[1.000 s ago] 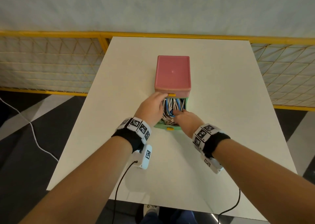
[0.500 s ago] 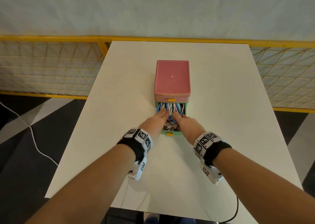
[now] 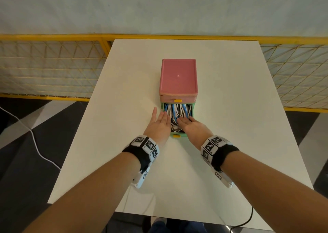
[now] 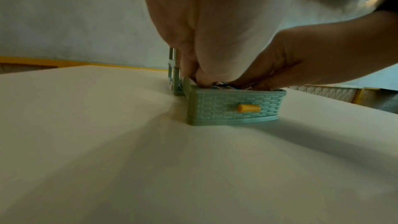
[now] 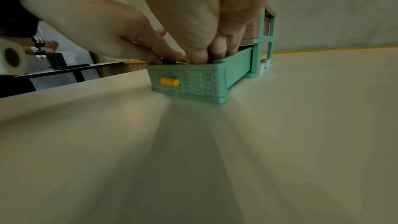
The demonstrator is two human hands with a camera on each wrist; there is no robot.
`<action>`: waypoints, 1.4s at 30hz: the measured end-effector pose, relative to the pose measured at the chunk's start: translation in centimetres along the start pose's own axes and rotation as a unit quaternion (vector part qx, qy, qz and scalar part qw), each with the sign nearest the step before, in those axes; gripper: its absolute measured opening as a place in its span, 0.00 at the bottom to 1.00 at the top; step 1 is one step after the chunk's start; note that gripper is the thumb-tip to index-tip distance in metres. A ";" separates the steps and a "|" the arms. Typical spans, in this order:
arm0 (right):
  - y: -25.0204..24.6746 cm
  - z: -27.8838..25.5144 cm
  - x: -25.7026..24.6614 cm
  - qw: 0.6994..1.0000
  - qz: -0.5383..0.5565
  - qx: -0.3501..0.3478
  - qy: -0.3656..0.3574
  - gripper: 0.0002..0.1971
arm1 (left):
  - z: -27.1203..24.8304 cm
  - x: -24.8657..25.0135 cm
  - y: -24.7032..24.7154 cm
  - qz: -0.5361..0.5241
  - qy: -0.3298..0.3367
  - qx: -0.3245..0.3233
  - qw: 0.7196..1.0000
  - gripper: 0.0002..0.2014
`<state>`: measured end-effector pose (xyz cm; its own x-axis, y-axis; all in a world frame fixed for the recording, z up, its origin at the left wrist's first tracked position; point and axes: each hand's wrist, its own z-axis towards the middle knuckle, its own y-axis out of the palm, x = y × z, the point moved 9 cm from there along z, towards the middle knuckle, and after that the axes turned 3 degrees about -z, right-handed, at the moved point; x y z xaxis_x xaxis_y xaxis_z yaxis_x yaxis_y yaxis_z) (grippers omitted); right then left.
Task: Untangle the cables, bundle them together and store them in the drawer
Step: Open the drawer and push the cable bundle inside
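Observation:
A small drawer unit with a pink top stands mid-table. Its green bottom drawer is pulled out toward me, woven front and yellow knob showing. White and blue cables fill it lengthwise. My left hand lies flat over the drawer's left side, thumb spread out over the table, fingers touching the cables. My right hand presses down on the cables at the drawer's near right. In the right wrist view its fingers reach down inside the drawer. The near ends of the cables are hidden under both hands.
The white table is bare around the unit. The pink upper drawer with its yellow knob is closed. A yellow mesh fence runs behind and beside the table. A white cord lies on the floor at left.
My left hand came off the unit's upper front and down onto the cables. Both hands slid back toward the drawer's near end, so more cable shows at the far end.

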<state>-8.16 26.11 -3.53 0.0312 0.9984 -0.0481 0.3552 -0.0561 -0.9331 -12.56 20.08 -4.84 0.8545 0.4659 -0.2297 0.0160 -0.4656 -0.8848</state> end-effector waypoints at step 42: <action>-2.7 1.5 0.2 0.996 0.001 0.089 0.025 0.19 | 4.1 -7.3 -6.8 -0.358 0.000 0.121 0.926 0.41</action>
<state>-10.55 26.45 -1.60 0.0800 0.9961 -0.0369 0.1840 -0.0512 -0.9816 -21.04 22.88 1.20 0.6705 0.5898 0.4501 0.4616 0.1434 -0.8754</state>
